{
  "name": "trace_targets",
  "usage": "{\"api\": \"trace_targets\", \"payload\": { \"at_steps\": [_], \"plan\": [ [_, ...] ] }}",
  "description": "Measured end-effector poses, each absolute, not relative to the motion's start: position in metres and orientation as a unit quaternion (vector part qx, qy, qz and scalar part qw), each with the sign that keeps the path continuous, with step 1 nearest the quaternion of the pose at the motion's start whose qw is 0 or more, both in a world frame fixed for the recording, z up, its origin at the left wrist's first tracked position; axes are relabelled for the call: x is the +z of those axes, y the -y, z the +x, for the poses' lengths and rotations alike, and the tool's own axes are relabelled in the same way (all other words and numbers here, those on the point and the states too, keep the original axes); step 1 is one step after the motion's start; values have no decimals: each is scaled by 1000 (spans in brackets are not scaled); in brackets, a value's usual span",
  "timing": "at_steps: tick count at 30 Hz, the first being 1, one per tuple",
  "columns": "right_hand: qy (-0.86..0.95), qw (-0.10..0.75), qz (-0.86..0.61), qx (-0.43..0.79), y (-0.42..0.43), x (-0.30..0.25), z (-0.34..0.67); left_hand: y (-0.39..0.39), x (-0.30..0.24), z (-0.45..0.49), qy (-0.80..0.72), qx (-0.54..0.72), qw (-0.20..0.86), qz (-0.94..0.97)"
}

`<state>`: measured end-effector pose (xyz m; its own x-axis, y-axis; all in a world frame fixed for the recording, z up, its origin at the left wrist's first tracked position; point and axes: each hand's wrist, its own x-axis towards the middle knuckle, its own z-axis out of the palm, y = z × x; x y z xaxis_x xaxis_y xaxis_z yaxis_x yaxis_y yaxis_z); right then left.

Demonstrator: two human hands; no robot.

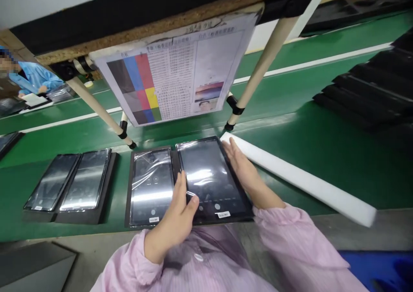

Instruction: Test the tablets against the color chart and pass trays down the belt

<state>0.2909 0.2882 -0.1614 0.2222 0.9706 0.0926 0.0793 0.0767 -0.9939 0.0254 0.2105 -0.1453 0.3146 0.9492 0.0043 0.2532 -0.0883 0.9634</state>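
Note:
A dark-screened tablet under glossy film lies between my two hands, on a dark flat tray at the green bench's front edge. My left hand stands on edge along its left side, fingers straight and thumb apart over the tablet's lower left corner. Along the right edge rests my right hand, fingers stretched out beside the frame. Neither hand is wrapped round anything. Just left of my left hand lies a second tablet in wrinkled film. A long white foam strip slants away beside my right hand.
Two more film-covered tablets sit on dark trays at left. A shelf on beige posts carries a printed chart sheet above the bench. Black trays are stacked at right. Another person in a blue sleeve works at far left.

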Motion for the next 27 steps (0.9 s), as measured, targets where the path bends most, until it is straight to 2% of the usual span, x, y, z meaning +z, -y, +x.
{"api": "trace_targets", "payload": {
  "at_steps": [3,7,10,12,18,22,27],
  "plan": [
    [599,521,-551,258,-269,-152,292,-205,-140,1,-482,353,356,719],
    [798,307,-516,49,-241,-133,277,-205,-136,-37,-543,314,175,758],
    [827,200,-525,-18,-236,-138,262,-211,-139,-59,-596,256,65,759],
    [824,193,-533,-25,-237,-145,256,-216,-142,-68,-621,228,15,749],
    [780,284,-557,7,-231,-144,259,-232,-151,-72,-635,187,-37,748],
    [756,264,-599,-29,-219,-143,269,-232,-154,-73,-635,157,-39,756],
    [733,236,-635,-70,-207,-149,280,-226,-154,-78,-580,190,-35,791]
  ]
}}
